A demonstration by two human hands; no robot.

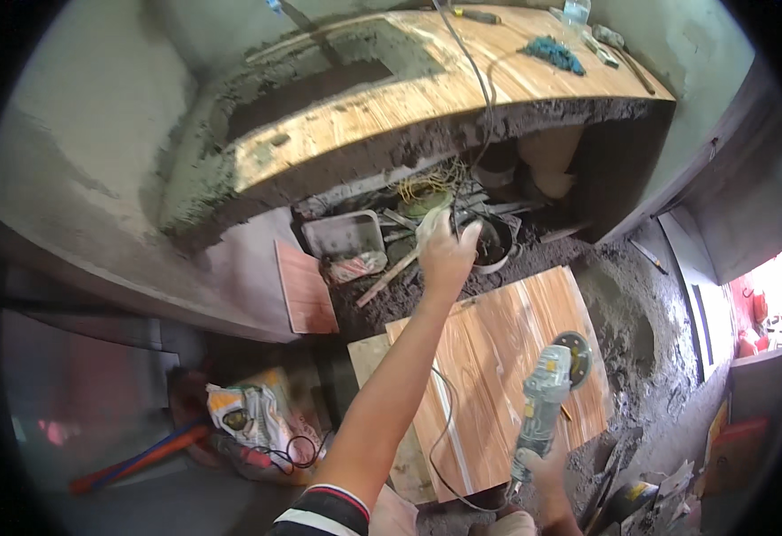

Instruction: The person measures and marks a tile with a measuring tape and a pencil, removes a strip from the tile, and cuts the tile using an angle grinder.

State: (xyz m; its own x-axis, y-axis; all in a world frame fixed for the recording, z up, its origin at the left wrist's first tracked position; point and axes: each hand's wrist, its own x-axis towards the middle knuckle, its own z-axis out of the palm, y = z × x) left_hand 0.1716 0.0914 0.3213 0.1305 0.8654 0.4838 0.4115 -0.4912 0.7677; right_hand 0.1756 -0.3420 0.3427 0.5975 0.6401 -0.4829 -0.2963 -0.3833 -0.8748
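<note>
My right hand [544, 466] is wrapped round the rear of a grey-green angle grinder [543, 406]. Its dark disc [573, 357] is over the right side of a wood-patterned tile [476, 384]. Beyond that tile, my left hand [446, 243] reaches forward under the counter, whitened with dust, its thumb and fingers apart. A thin dark cable [489, 112] hangs past the counter edge toward this hand; whether they touch is unclear. A pencil [567, 414] lies on the tile beside the grinder. Another cord [449, 402] curves across the tile toward the grinder's rear.
Ahead stands a wood-patterned counter [346, 112] with a rectangular opening, a blue-green rag [553, 54] and a bottle [577, 12]. Underneath are a plastic tub [346, 237], a bucket [498, 246] and scraps. A small tile [306, 290] leans at left. Rubble covers the floor at right.
</note>
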